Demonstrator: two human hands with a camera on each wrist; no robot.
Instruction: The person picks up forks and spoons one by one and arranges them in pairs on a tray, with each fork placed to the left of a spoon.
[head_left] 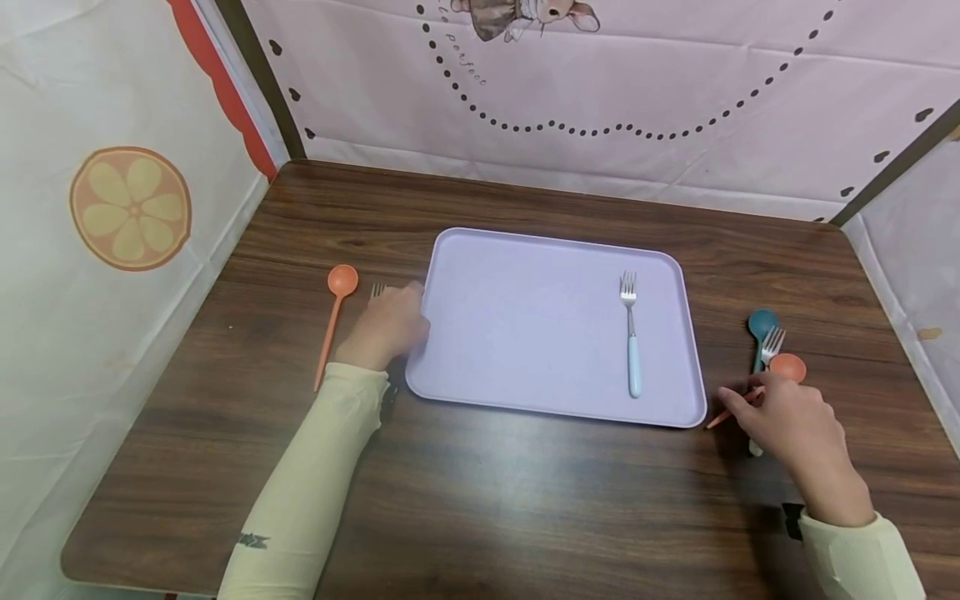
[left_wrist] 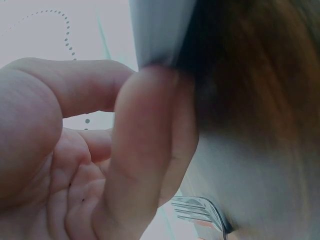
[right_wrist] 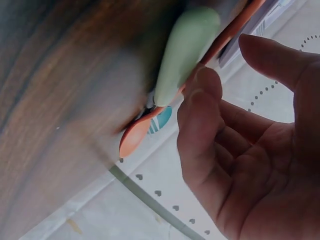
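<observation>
My left hand [head_left: 392,321] grips the left rim of a pale lilac tray [head_left: 525,325]; in the left wrist view, thumb and fingers [left_wrist: 145,120] meet at the tray's edge [left_wrist: 162,30]. A light blue-handled fork [head_left: 633,362] lies on the tray's right part. Past the tray's right side, my right hand [head_left: 798,417] hovers low over a pile of cutlery, thumb apart from the fingers. Its fingertips are right at the handle of an orange spoon [right_wrist: 134,140]. Under that spoon lie a fork with a pale green handle [right_wrist: 187,55] and a teal spoon [head_left: 762,322].
Another orange spoon [head_left: 342,281] lies left of the tray. Between it and the tray, a fork [head_left: 378,290] shows its tines, mostly hidden behind my left hand. Everything sits on a dark wooden table [head_left: 480,492], with printed cloth walls [head_left: 600,92] at the back and sides.
</observation>
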